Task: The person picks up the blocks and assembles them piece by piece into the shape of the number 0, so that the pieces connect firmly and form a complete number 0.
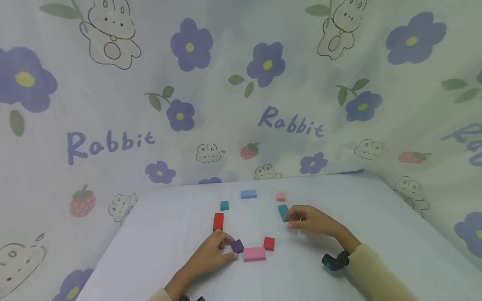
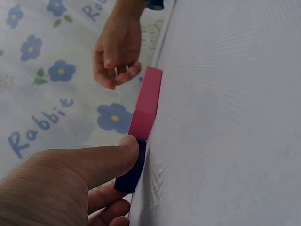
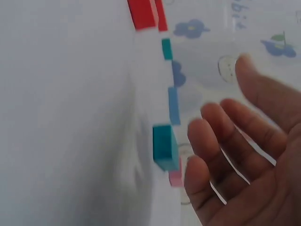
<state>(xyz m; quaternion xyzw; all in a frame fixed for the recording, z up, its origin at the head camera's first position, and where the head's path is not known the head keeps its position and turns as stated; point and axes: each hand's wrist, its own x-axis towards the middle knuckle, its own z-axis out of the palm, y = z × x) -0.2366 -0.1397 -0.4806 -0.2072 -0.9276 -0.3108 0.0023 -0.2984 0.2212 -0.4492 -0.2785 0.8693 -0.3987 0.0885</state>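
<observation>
My left hand (image 1: 212, 253) pinches a small purple block (image 1: 237, 246) between thumb and fingers at the left end of a long pink block (image 1: 254, 254). In the left wrist view the thumb lies on the dark purple block (image 2: 131, 172), whose end meets the pink block (image 2: 146, 103). My right hand (image 1: 310, 219) holds nothing; its fingers are loosely bent beside a teal oblong block (image 1: 284, 213). The right wrist view has the fingers apart from that teal block (image 3: 163, 143). A small red block (image 1: 269, 243) sits by the pink block's right end.
A red oblong block (image 1: 218, 221) lies just beyond the left fingertips. Farther back are a small teal block (image 1: 224, 205), a light blue oblong (image 1: 248, 194) and a light pink block (image 1: 281, 196). A patterned curtain (image 1: 226, 92) rises behind the white tabletop (image 1: 169, 225).
</observation>
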